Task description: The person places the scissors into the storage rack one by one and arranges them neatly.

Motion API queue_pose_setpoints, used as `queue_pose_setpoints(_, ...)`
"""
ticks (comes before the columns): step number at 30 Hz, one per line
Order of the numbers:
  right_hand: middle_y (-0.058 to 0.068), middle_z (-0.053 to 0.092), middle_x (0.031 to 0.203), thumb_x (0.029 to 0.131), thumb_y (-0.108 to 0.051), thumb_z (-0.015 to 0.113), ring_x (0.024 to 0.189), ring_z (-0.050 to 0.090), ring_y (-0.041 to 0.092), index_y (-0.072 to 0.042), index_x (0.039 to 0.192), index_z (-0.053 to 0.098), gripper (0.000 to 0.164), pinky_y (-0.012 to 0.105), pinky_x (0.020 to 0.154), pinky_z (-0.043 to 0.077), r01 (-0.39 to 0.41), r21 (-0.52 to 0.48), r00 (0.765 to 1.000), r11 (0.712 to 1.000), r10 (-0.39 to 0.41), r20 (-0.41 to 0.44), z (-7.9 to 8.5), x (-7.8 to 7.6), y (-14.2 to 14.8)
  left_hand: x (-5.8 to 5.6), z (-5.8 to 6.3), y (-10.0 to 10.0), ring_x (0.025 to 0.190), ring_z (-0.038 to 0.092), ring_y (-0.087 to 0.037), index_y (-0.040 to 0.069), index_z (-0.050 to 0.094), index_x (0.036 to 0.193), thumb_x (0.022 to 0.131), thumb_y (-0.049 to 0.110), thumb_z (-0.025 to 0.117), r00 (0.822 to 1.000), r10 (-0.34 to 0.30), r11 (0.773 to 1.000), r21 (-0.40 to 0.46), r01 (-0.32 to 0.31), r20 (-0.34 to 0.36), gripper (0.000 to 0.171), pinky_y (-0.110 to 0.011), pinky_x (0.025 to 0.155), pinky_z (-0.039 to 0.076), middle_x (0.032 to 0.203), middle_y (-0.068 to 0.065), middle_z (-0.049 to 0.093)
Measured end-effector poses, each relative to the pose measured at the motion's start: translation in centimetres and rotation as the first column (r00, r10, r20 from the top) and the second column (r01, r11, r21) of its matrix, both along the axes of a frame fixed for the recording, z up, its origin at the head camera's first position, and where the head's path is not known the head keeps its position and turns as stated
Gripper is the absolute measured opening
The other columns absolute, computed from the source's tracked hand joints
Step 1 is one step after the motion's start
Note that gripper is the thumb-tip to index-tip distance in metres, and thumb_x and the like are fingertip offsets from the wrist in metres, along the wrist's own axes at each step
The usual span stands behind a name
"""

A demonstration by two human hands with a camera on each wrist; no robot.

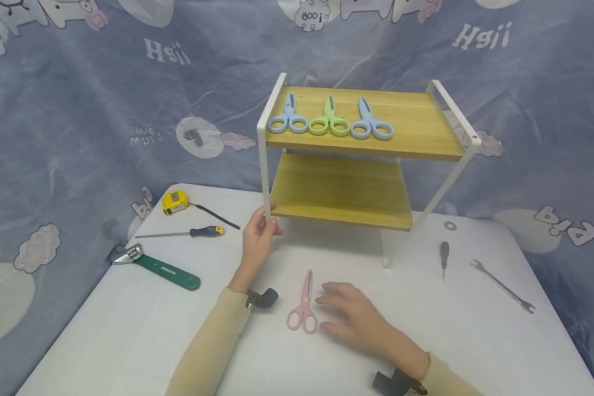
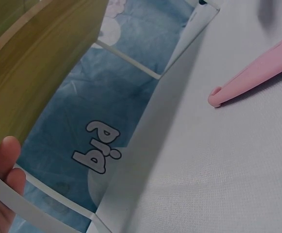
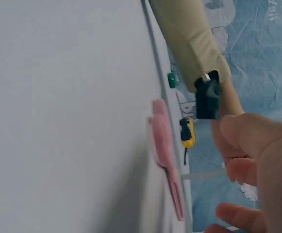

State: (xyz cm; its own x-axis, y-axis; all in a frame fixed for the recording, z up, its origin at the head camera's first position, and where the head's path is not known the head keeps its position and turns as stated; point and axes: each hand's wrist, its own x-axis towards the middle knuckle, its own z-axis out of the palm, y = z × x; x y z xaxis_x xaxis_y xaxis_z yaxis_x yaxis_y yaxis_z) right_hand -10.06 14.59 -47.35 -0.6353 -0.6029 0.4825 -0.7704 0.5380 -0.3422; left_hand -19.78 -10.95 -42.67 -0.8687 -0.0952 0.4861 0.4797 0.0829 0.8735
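My left hand (image 1: 258, 242) grips the white left front leg of a two-tier wooden shelf (image 1: 341, 190), just under the lower board. In the left wrist view the fingers (image 2: 7, 155) show behind the white frame. Pink scissors (image 1: 305, 308) lie on the table in front of the shelf, blades toward it. Just right of their handles hovers my right hand (image 1: 353, 319), its fingers spread and holding nothing. On the upper board lie light blue scissors (image 1: 289, 115), green scissors (image 1: 329, 118) and another light blue pair (image 1: 369, 122), all in a row.
At the left of the table (image 1: 128, 330) lie a yellow tape measure (image 1: 175, 202), a screwdriver (image 1: 205, 231) and a green-handled adjustable wrench (image 1: 165, 272). To the right are a small screwdriver (image 1: 444, 253), a washer (image 1: 450, 225) and an open-ended wrench (image 1: 502, 287). A patterned blue-grey cloth hangs behind.
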Motion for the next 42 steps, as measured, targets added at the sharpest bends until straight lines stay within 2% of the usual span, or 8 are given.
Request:
queue_pose_setpoints(2, 0.012, 0.067, 0.131, 0.074, -0.028, 0.087, 0.122, 0.063, 0.029, -0.019, 0.115, 0.075, 0.043, 0.048, 0.098, 0.054, 0.02, 0.058, 0.997, 0.998, -0.024, 0.068, -0.7, 0.7, -0.3, 0.0, 0.0, 0.0, 0.068, 0.07, -0.023, -0.012, 0.053, 0.134, 0.099, -0.009, 0.051, 1.0, 0.006, 1.0, -0.01, -0.006, -0.003, 0.035, -0.021, 0.075, 0.06, 0.081, -0.033, 0.063)
queue_pose_setpoints(5, 0.009, 0.067, 0.131, 0.075, -0.034, 0.086, 0.123, 0.061, 0.03, -0.023, 0.115, 0.076, 0.043, 0.051, 0.099, 0.052, 0.027, 0.132, 0.995, 0.991, -0.04, 0.094, -1.5, 1.5, -0.6, 0.1, 0.1, 0.1, 0.069, 0.07, -0.025, -0.012, 0.053, 0.134, 0.099, -0.008, 0.051, 1.0, 0.008, 1.0, -0.021, -0.008, -0.005, 0.035, -0.021, 0.076, 0.06, 0.081, -0.033, 0.063)
queue_pose_setpoints(17, 0.005, 0.07, 0.125, 0.071, -0.032, 0.086, 0.122, 0.061, 0.031, -0.029, 0.097, 0.078, 0.027, 0.053, 0.098, 0.05, 0.018, 0.147, 1.0, 0.989, -0.015, -0.021, -2.9, 1.8, -1.3, -0.2, 0.0, 0.0, 0.068, 0.068, -0.022, -0.012, 0.053, 0.134, 0.099, -0.009, 0.05, 1.0, -0.005, 1.0, 0.015, 0.005, -0.006, 0.035, -0.022, 0.074, 0.061, 0.084, -0.035, 0.062)
queue_pose_setpoints(21, 0.004, 0.071, 0.123, 0.071, -0.029, 0.087, 0.121, 0.062, 0.031, -0.028, 0.08, 0.071, 0.019, 0.054, 0.097, 0.05, 0.034, 0.11, 0.999, 0.993, -0.031, -0.027, -3.2, 1.6, -1.2, -1.2, -1.3, -0.1, 0.069, 0.066, -0.012, -0.011, 0.052, 0.137, 0.1, -0.01, 0.049, 1.0, -0.005, 1.0, 0.02, 0.005, 0.001, 0.037, -0.02, 0.074, 0.06, 0.087, -0.035, 0.061)
queue_pose_setpoints(25, 0.004, 0.073, 0.121, 0.07, -0.029, 0.087, 0.12, 0.064, 0.031, -0.027, 0.07, 0.061, 0.026, 0.054, 0.096, 0.051, 0.046, 0.083, 0.999, 0.996, -0.043, -0.033, -3.3, 1.6, -1.1, -2.1, -2.5, -0.2, 0.069, 0.064, -0.006, -0.009, 0.05, 0.139, 0.101, -0.01, 0.048, 1.0, 0.001, 1.0, 0.007, -0.001, -0.003, 0.039, -0.017, 0.074, 0.059, 0.087, -0.034, 0.062)
queue_pose_setpoints(34, -0.002, 0.075, 0.099, 0.066, -0.017, 0.088, 0.093, 0.066, 0.014, -0.021, 0.066, 0.06, 0.029, 0.026, 0.08, 0.056, -0.042, -0.013, 0.983, 0.999, 0.039, -0.177, -3.3, 1.2, -1.0, -2.2, -3.2, -0.1, 0.069, 0.064, -0.003, -0.002, 0.055, 0.138, 0.101, -0.003, 0.051, 0.999, 0.016, 1.0, -0.001, -0.016, -0.043, 0.037, -0.02, 0.074, 0.06, 0.083, -0.029, 0.064)
queue_pose_setpoints(38, -0.003, 0.073, 0.097, 0.066, -0.014, 0.088, 0.087, 0.063, 0.011, -0.02, 0.072, 0.065, 0.025, 0.019, 0.078, 0.054, -0.035, -0.035, 0.985, 0.999, 0.028, -0.168, -3.2, 1.3, -0.9, -2.2, -3.3, -0.2, 0.069, 0.065, -0.002, -0.001, 0.055, 0.138, 0.101, -0.002, 0.051, 0.999, 0.025, 1.0, -0.016, -0.026, -0.047, 0.037, -0.021, 0.074, 0.06, 0.08, -0.028, 0.064)
queue_pose_setpoints(42, -0.007, 0.068, 0.092, 0.065, -0.017, 0.09, 0.082, 0.055, 0.007, -0.019, 0.074, 0.069, 0.023, 0.017, 0.071, 0.049, 0.03, -0.018, 0.99, 0.999, -0.032, -0.135, -3.3, 1.3, -0.9, -2.1, -3.3, -0.2, 0.068, 0.066, -0.007, -0.002, 0.055, 0.138, 0.101, -0.003, 0.052, 0.999, 0.028, 0.999, -0.017, -0.028, -0.047, 0.037, -0.02, 0.074, 0.06, 0.079, -0.028, 0.063)
